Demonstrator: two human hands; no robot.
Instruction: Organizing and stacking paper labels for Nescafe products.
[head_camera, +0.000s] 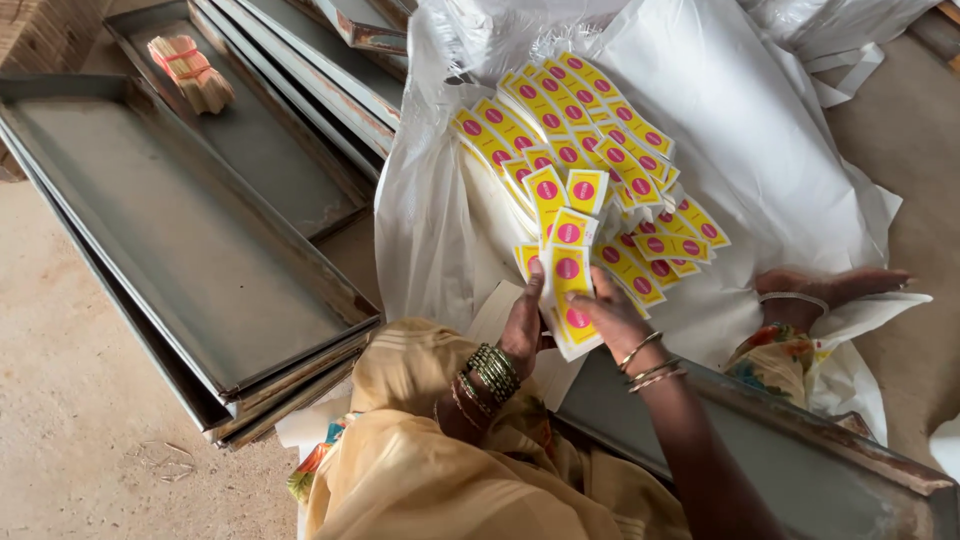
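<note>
Many yellow packets with pink round marks (590, 150) lie fanned in overlapping rows on a white plastic sheet (760, 150). My left hand (522, 325) and my right hand (610, 312) together hold a small stack of the same yellow packets (570, 290) at the near end of the rows. Both wrists carry bangles. A metal tray (800, 470) rests across my lap under the right forearm.
Several long flat metal trays (180, 240) are stacked on the floor at left. One tray further back holds a banded bundle of thin sticks (190, 72). A bare foot with an anklet (820, 290) rests on the sheet at right.
</note>
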